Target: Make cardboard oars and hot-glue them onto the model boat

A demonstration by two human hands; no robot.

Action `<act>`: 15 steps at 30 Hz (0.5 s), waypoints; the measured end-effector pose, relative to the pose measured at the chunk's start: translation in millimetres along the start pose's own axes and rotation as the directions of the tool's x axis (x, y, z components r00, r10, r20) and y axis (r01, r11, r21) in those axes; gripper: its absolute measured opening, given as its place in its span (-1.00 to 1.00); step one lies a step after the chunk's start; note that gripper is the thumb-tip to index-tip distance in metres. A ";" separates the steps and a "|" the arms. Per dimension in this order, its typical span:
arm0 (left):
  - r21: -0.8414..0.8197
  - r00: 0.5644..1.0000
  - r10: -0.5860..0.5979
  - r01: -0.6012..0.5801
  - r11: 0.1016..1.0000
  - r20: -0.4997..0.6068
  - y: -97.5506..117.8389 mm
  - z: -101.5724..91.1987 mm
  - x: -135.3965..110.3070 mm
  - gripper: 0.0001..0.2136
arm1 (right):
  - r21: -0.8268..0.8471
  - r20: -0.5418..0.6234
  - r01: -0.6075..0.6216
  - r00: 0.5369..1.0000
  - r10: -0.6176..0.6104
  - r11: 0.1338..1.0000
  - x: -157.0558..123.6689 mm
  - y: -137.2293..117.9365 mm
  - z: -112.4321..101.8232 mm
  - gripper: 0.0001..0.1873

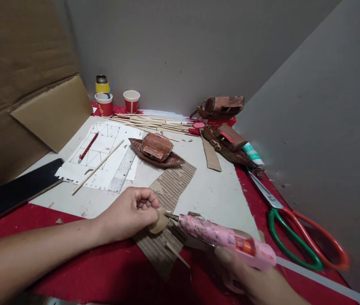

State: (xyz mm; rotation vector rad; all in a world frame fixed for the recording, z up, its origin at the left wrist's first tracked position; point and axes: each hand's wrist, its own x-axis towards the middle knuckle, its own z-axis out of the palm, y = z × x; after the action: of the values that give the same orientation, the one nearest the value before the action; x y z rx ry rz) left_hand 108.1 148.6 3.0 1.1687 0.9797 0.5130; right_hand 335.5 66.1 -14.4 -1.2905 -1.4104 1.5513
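Observation:
Between thumb and fingers, my left hand point(137, 212) pinches a small rounded piece of cardboard point(158, 222). A pink hot glue gun point(224, 235) is in the grip of my right hand point(250, 271), its metal nozzle pointing left and at or very near the cardboard piece's edge. Whether the nozzle touches it I cannot tell. Under both lies a strip of corrugated cardboard point(175, 186) with its ridges up. Just beyond stands a small brown model boat point(156, 150) with a rounded roof. Part of the glue gun's handle is hidden by my right hand.
Two more model boats point(227, 142) stand at the back right, near large scissors point(272, 199). Thin wooden sticks point(154, 123) lie behind the middle boat. On the left are a drawing sheet point(103, 135), a ruler point(123, 171), a phone point(27, 186) and paper cups point(131, 101).

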 end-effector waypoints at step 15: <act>0.028 0.999 0.017 -0.016 0.999 -0.028 -3.1 -2.5 0.4 -0.92 | -0.126 -0.044 0.076 0.996 -0.082 0.989 2.6 -7.3 0.1 -0.57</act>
State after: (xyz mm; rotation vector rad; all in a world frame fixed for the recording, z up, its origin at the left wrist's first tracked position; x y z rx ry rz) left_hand 105.7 149.1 -0.2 1.1981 1.0043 0.5318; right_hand 333.6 69.9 -7.9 -1.3195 -1.5292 1.3891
